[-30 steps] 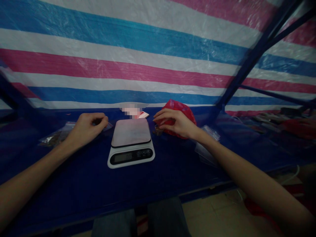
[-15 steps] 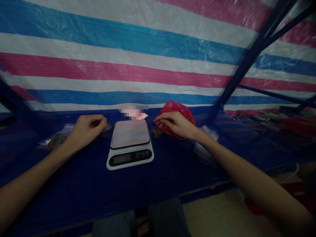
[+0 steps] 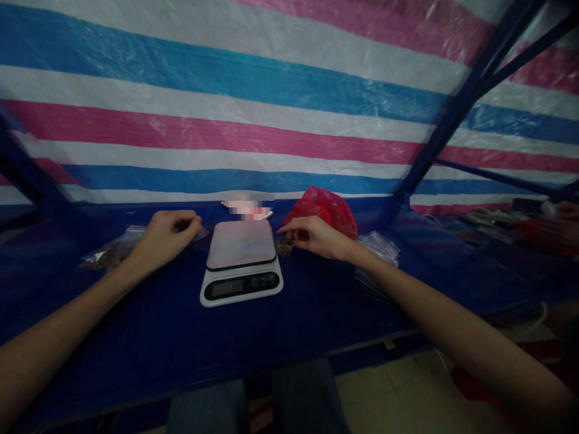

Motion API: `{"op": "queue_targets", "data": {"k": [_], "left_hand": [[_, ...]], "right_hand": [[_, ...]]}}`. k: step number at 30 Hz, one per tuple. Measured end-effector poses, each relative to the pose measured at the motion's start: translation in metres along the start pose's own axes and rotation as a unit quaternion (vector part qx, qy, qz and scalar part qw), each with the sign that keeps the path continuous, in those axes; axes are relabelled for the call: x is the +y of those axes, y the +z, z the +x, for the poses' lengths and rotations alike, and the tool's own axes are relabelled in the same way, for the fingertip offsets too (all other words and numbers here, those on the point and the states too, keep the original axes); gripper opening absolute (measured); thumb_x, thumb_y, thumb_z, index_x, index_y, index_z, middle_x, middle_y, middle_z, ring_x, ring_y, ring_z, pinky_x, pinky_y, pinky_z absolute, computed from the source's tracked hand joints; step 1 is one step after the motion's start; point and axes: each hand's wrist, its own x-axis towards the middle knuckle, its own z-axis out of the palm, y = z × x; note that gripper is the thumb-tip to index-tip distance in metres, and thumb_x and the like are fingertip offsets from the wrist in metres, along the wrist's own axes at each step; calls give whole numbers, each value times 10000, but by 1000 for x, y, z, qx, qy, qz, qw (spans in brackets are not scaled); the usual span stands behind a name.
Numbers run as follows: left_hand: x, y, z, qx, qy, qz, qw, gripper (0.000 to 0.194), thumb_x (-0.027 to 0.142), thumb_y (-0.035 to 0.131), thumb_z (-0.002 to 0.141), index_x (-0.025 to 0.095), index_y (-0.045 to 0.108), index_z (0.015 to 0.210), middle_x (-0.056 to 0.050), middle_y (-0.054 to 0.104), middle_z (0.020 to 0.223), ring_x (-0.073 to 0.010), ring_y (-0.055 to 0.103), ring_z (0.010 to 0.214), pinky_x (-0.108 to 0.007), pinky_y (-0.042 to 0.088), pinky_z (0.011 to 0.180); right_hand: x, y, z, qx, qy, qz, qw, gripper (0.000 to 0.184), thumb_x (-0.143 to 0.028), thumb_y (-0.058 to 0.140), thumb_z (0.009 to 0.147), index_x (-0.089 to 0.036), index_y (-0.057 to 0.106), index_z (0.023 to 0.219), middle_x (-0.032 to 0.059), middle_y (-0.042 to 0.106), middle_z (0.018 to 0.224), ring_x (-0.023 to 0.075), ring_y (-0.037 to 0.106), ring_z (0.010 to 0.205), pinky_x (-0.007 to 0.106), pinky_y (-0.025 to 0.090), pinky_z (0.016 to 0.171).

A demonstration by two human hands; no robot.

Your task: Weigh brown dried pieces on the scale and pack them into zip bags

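Note:
A white digital kitchen scale (image 3: 241, 261) with a pale platform stands on the dark blue table (image 3: 181, 337). My left hand (image 3: 165, 237) rests just left of it, fingers curled and pinched on a small clear bag (image 3: 198, 232). My right hand (image 3: 316, 237) lies to the right of the scale, fingers pinched over a small round cup (image 3: 284, 246) holding brownish bits. A crumpled red plastic bag (image 3: 326, 208) sits right behind that hand.
Clear zip bags (image 3: 379, 250) lie right of my right forearm; more filled clear bags (image 3: 108, 253) lie at the left. A striped tarp (image 3: 271, 120) walls the back. Dark blue frame poles (image 3: 456, 114) rise at right. Another person's hand (image 3: 567, 211) shows far right.
My right hand has come down from in front of the red bag to the small cup beside the scale. My left hand has stayed in place.

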Motion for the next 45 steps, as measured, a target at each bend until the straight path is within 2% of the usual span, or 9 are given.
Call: {"op": "queue_targets", "data": {"k": [8, 12, 17, 19, 23, 27, 34, 38, 45], "left_hand": [[0, 1, 0, 12, 5, -27, 1000, 402, 452, 466, 875, 210, 460, 554, 28, 444, 538, -132, 433, 537, -269, 307, 550], [-3, 1, 1, 25, 2, -31, 999, 400, 457, 466, 871, 209, 464, 558, 27, 439, 543, -128, 421, 538, -265, 297, 539], [-13, 3, 3, 27, -14, -34, 999, 403, 461, 467, 874, 208, 443, 562, 30, 424, 547, -122, 414, 538, -258, 296, 533], [-16, 3, 3, 27, -25, -35, 999, 408, 467, 470, 873, 208, 440, 560, 30, 423, 542, -121, 409, 533, -257, 294, 526], [-18, 1, 1, 29, -41, -31, 998, 416, 479, 468, 888, 208, 446, 573, 27, 443, 550, -126, 436, 536, -256, 308, 526], [-19, 0, 0, 23, -40, -17, 999, 421, 485, 464, 892, 210, 444, 575, 29, 436, 543, -129, 442, 527, -260, 310, 527], [-21, 1, 1, 21, -37, -9, 999, 423, 488, 453, 895, 216, 431, 571, 31, 426, 539, -129, 435, 516, -266, 314, 531], [-18, 0, 1, 24, -37, -10, 999, 429, 492, 460, 889, 215, 442, 562, 30, 425, 535, -130, 432, 519, -268, 306, 528], [-9, -2, 2, 61, -2, -16, 998, 400, 429, 475, 891, 208, 438, 560, 37, 412, 537, -117, 410, 528, -264, 289, 538]], "right_hand": [[-5, 3, 2, 61, -18, -68, 996, 120, -49, 730, 865, -157, 780, 878, 62, 712, 916, 174, 663, 844, 296, 518, 788], [-16, -12, 0, 131, -27, -7, 991, 54, -148, 738, 896, -187, 772, 910, 54, 749, 954, 193, 688, 892, 337, 536, 858], [-25, -18, -2, 72, -60, 3, 996, 103, -217, 700, 934, -216, 799, 964, 67, 764, 1014, 212, 703, 952, 355, 539, 888], [-22, -25, -3, 98, -58, -19, 993, 167, -198, 637, 953, -218, 792, 1012, 71, 772, 1049, 219, 707, 975, 358, 534, 897], [0, -57, -11, 200, 60, -159, 965, 233, -56, 545, 843, -181, 722, 756, 59, 734, 774, 205, 671, 734, 325, 483, 730], [36, -80, -23, 55, 213, -259, 941, 253, -9, 559, 721, -193, 595, 551, 42, 623, 563, 168, 549, 522, 300, 354, 549], [46, -49, -11, 24, 60, -167, 984, 300, 19, 577, 705, -177, 722, 881, 120, 768, 1016, 256, 708, 951, 334, 531, 894], [43, -31, -7, -5, 13, -138, 990, 266, -55, 554, 829, -187, 754, 944, 114, 776, 1043, 263, 706, 989, 380, 542, 952], [53, -30, -8, 23, -20, -146, 989, 301, -58, 543, 835, -179, 758, 1007, 129, 752, 1148, 271, 682, 1086, 440, 515, 1063]]}}
